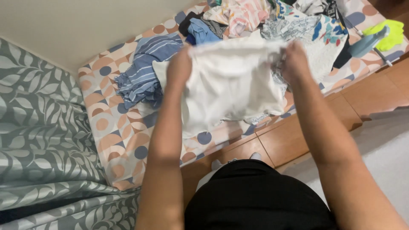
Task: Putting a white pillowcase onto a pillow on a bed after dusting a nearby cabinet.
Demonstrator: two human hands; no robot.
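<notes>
Head view: your left hand (179,68) and right hand (295,61) each grip a top corner of a white garment (232,85), held up over the clothes-strewn patterned bed (119,140).

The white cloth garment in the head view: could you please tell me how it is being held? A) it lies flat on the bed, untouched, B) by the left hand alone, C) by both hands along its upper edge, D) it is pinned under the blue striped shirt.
C: the left hand and the right hand each grip the upper edge of the white cloth garment, which hangs between them above the patterned bed sheet.
</notes>
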